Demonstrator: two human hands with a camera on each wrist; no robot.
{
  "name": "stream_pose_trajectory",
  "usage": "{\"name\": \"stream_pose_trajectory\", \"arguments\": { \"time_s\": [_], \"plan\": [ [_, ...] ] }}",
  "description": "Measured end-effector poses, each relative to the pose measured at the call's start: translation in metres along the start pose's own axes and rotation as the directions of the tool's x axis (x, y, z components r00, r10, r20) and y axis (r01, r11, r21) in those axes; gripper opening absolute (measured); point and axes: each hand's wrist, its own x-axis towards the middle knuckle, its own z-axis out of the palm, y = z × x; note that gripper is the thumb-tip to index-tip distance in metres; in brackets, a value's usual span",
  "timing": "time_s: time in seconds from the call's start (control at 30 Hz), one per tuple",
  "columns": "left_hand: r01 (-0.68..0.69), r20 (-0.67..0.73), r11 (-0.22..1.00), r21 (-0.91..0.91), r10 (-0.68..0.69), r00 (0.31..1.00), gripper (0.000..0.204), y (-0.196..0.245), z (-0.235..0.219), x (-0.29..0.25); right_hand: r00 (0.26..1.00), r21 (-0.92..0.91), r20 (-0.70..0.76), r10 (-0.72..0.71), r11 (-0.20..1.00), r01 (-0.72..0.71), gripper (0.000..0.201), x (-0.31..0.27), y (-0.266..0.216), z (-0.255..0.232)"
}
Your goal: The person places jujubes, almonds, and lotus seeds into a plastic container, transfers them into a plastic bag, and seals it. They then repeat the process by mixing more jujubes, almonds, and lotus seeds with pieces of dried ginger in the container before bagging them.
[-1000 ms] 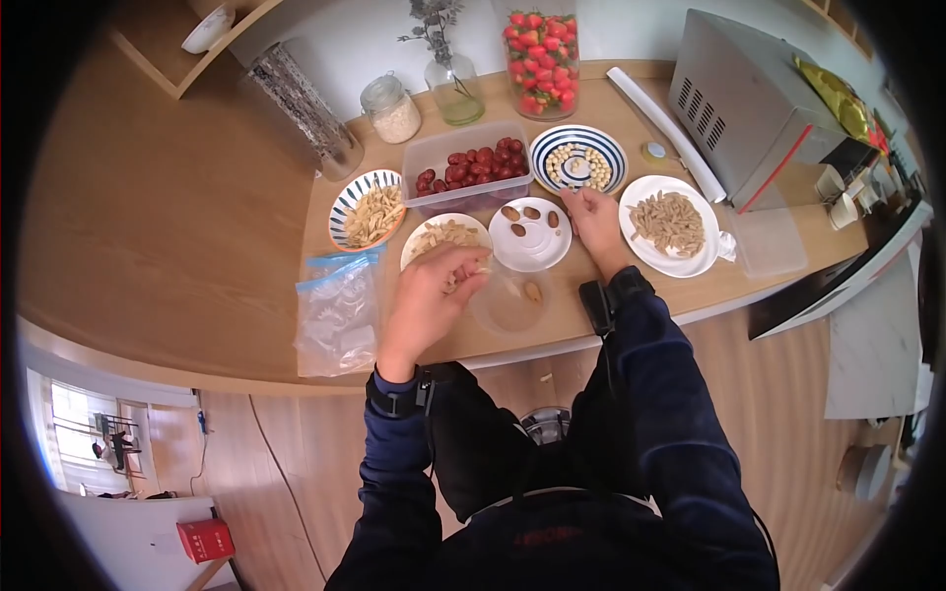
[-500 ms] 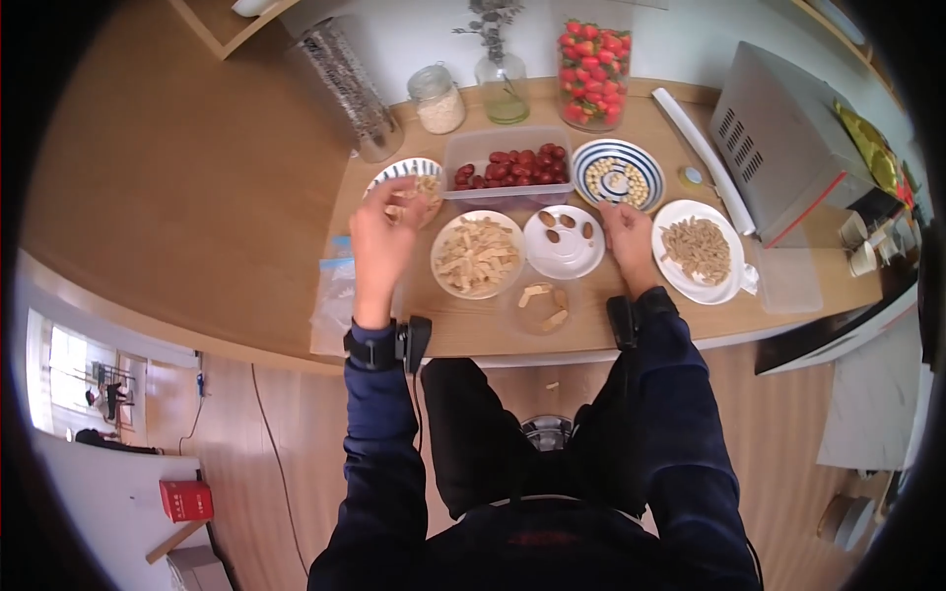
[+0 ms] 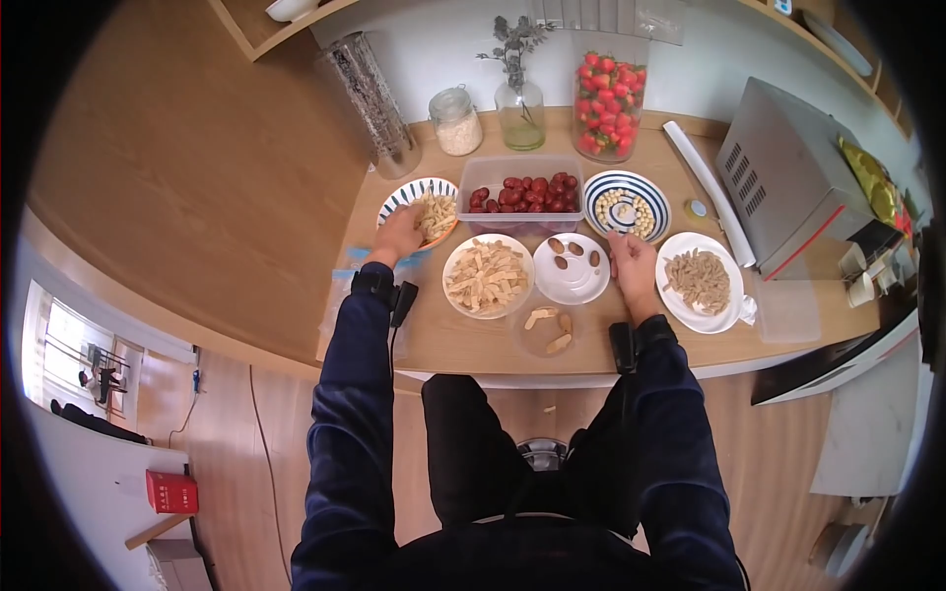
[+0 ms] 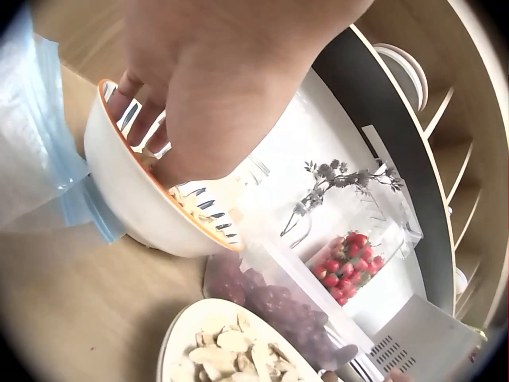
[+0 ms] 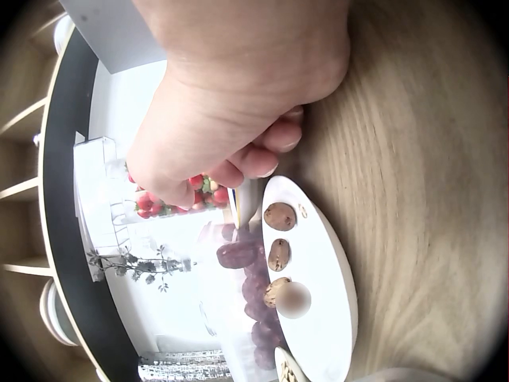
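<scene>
In the head view, my left hand (image 3: pixel 397 236) reaches into a striped bowl (image 3: pixel 385 204) of pale dried strips. Seen from the left wrist, its fingers (image 4: pixel 145 119) dip behind the orange rim, spread a little, and their tips are hidden. My right hand (image 3: pixel 633 268) is beside a small white plate (image 3: pixel 570 290) bearing several brown oval nuts. Its fingers (image 5: pixel 256 161) hang loosely curled with nothing visible in them. A bowl of pale slices (image 3: pixel 487 278) stands between the hands. In front of it, a small clear bowl (image 3: pixel 532 347) contains a few slices.
Behind are a plastic box of red dates (image 3: pixel 527 197) and a blue-ringed bowl of round seeds (image 3: pixel 645 187). To the right is a white plate of light brown pieces (image 3: pixel 698 282), near a grey appliance (image 3: pixel 778 177). A clear zip bag (image 3: pixel 338 305) lies at the left.
My left hand has moved from above the slice bowl, leftward and away from me, down into the striped bowl. Another slice shows in the small clear bowl. The right hand stays near the nut plate.
</scene>
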Motion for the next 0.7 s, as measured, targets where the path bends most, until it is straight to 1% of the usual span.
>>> {"name": "stream_pose_trajectory", "arguments": {
  "time_s": [0.1, 0.2, 0.3, 0.37, 0.4, 0.47, 0.5, 0.57, 0.6, 0.7],
  "plan": [
    [0.04, 0.061, 0.998, 0.051, -0.043, 0.997, 0.039, 0.01, -0.008, 0.007, 1.0, 0.001, 0.007, 0.021, 1.0, -0.021, 0.042, -0.001, -0.002, 0.0],
    [0.088, -0.01, 0.994, 0.068, -0.087, 0.996, 0.035, 0.014, -0.007, 0.013, 0.999, 0.006, 0.008, 0.035, 0.999, -0.035, 0.042, -0.003, -0.007, 0.0],
    [0.192, -0.019, 0.975, -0.114, -0.195, 0.981, 0.026, 0.023, -0.02, 0.008, 0.999, 0.005, 0.0, 0.037, 0.999, -0.037, 0.042, -0.003, -0.009, 0.0],
    [0.151, -0.108, 0.965, -0.214, -0.177, 0.978, 0.022, 0.031, -0.029, 0.001, 0.999, -0.014, -0.001, 0.034, 0.999, -0.034, 0.042, -0.003, -0.009, 0.0],
    [0.128, -0.153, 0.957, -0.262, -0.172, 0.973, 0.02, 0.034, -0.034, -0.003, 1.0, -0.021, -0.006, 0.002, 1.0, -0.002, 0.042, -0.003, -0.007, 0.001],
    [0.079, -0.204, 0.946, -0.314, -0.149, 0.968, 0.02, 0.057, -0.055, -0.016, 0.998, -0.039, -0.013, -0.063, 0.997, 0.063, 0.042, -0.002, 0.0, 0.003],
    [0.055, -0.229, 0.939, -0.339, -0.139, 0.963, 0.02, 0.071, -0.067, -0.023, 0.999, -0.029, -0.01, -0.034, 0.999, 0.033, 0.042, -0.002, -0.001, 0.002],
    [0.02, -0.222, 0.917, -0.399, -0.118, 0.968, 0.021, 0.102, -0.088, -0.039, 1.0, -0.012, -0.002, 0.025, 1.0, -0.025, 0.04, -0.004, -0.008, 0.001],
    [0.004, -0.219, 0.902, -0.432, -0.109, 0.97, 0.021, 0.115, -0.094, -0.047, 1.0, -0.015, -0.002, 0.03, 0.999, -0.03, 0.04, -0.004, -0.009, 0.001],
    [-0.116, -0.123, 0.744, -0.657, 0.047, 0.991, 0.018, 0.144, -0.092, -0.067, 0.999, -0.027, -0.002, 0.037, 0.999, -0.037, 0.04, -0.005, -0.012, 0.001]
  ]
}}
